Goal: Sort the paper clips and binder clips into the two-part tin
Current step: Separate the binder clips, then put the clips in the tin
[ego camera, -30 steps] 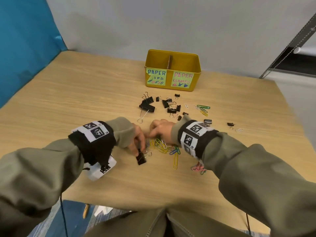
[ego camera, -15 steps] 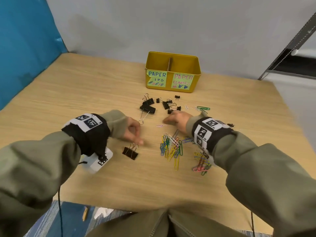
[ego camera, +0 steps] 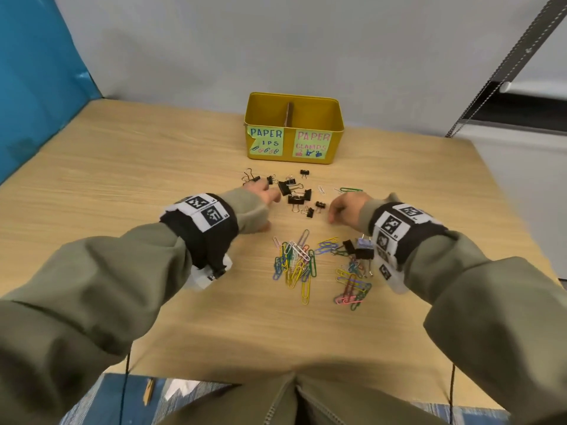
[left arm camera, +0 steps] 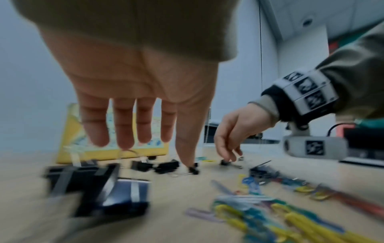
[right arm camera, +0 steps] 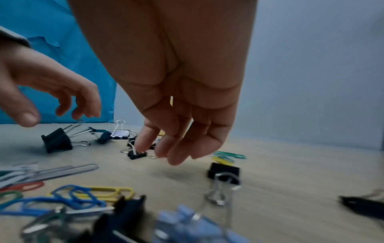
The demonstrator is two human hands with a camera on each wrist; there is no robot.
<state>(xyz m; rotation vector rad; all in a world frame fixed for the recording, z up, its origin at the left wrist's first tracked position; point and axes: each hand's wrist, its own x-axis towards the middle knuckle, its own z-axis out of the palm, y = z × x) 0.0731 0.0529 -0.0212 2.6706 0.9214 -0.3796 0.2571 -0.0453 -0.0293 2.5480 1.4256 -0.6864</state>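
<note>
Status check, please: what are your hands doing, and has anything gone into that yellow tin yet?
Left hand and right hand open, holding nothing. Binder clips and paper clips on table; tin contents not visible. Nothing blocking.

**Count on the table**

We count one yellow tin [ego camera: 294, 124] with two compartments and two paper labels [ego camera: 266, 142]. Two hands, left hand [ego camera: 260, 194] and right hand [ego camera: 345, 207]. Black binder clips [ego camera: 297, 196]: about eleven visible, some hidden. Coloured paper clips [ego camera: 294, 260]: two tangled heaps plus a few strays; too overlapped for us to count exactly.
</note>
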